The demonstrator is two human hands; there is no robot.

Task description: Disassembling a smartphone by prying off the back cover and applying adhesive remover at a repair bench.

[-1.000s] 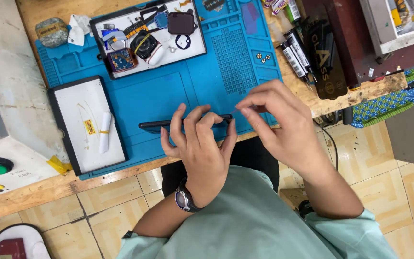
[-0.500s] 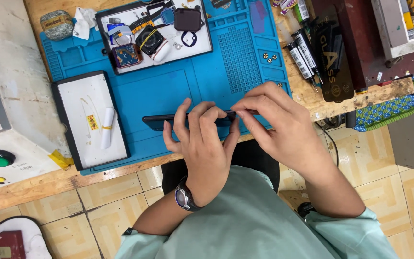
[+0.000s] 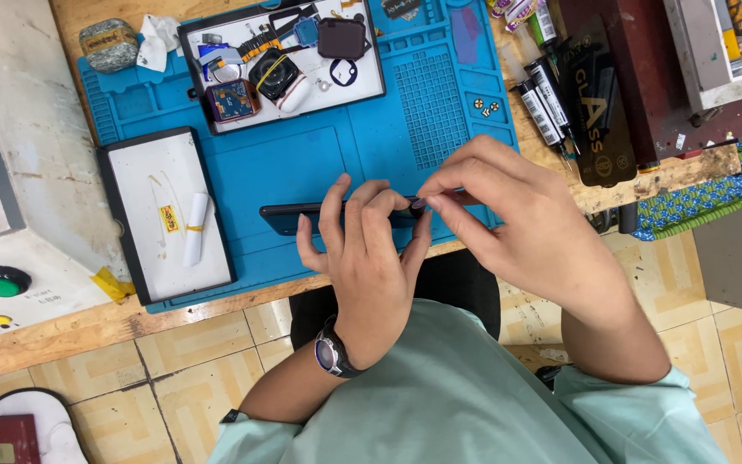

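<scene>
Left hand (image 3: 369,258) grips the dark phone (image 3: 302,215) on edge at frame centre over the blue mat (image 3: 302,167); right hand (image 3: 517,219), since a second ago, pinches a thin tool (image 3: 440,198) at its end, working the seam.

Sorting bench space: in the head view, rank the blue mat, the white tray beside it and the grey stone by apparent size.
1. blue mat
2. white tray
3. grey stone
All lie on the bench at similar depth, so the order holds.

Dark slim phone (image 3: 302,215), edge-up on mat
</scene>
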